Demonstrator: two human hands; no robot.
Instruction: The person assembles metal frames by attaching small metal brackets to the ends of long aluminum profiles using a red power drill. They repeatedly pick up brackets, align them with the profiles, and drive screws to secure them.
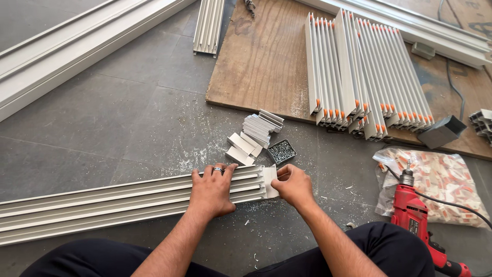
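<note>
Left hand [211,191] lies flat across the rail [102,201], whose length runs leftward; right hand [293,185] pinches the bracket [270,180] at its end.

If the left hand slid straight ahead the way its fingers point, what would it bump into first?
Probably the small white angled pieces lying just beyond the long white rail under the left hand. The stack of flat pieces lies farther on; depth is unclear.
</note>
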